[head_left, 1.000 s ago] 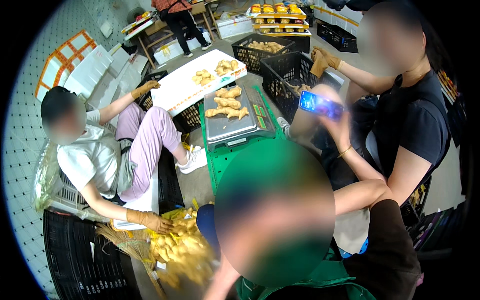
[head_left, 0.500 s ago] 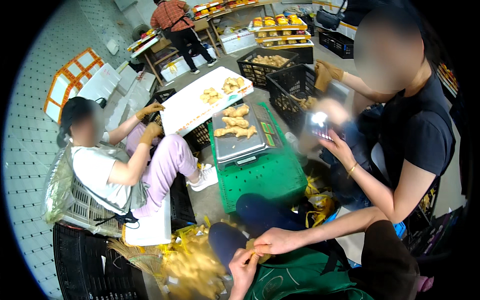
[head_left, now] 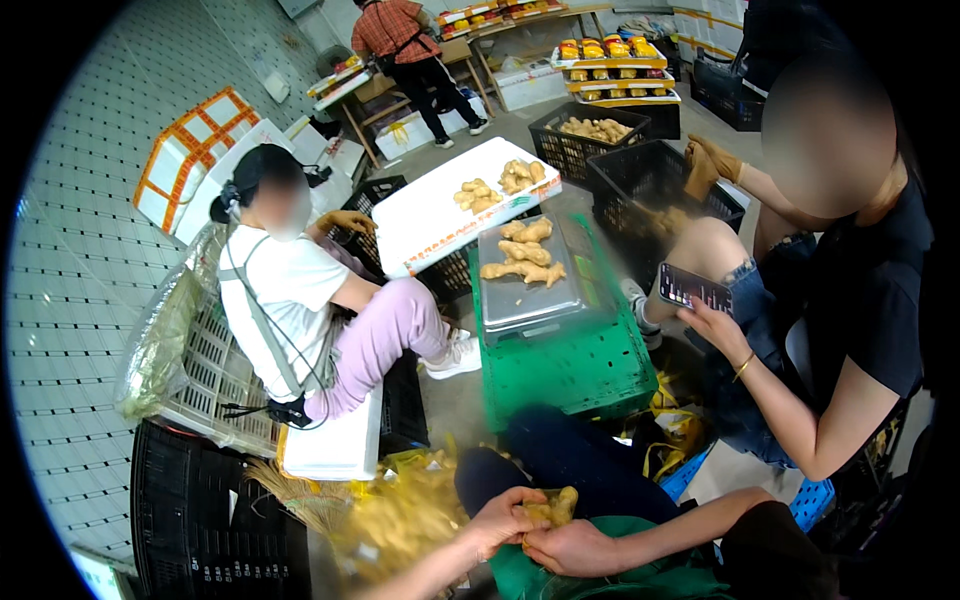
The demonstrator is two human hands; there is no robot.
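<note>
Both hands come together low in the picture, over my dark trousers and green apron [head_left: 520, 575]. My left hand [head_left: 500, 522] is closed around one side of a knobbly ginger root [head_left: 563, 502]. My right hand [head_left: 575, 549] grips it from below, fingers bent. Something yellowish about the root is too small to make out. Ahead stands an upturned green crate [head_left: 560, 385] bearing a weighing scale [head_left: 530, 300]. Several ginger pieces [head_left: 525, 252] lie on its metal plate.
A white foam box [head_left: 425, 235] with ginger on top stands beyond the scale. Black crates [head_left: 640, 165] hold more ginger. Yellow netted packs [head_left: 410, 510] are heaped on the floor by a straw broom [head_left: 290, 490]. Seated co-workers flank me, the right one holding a phone [head_left: 695, 288].
The view has swung left, so the scene sits further right. More of the ginger shows between my hands. The left co-worker has turned, and the right co-worker's phone is lower.
</note>
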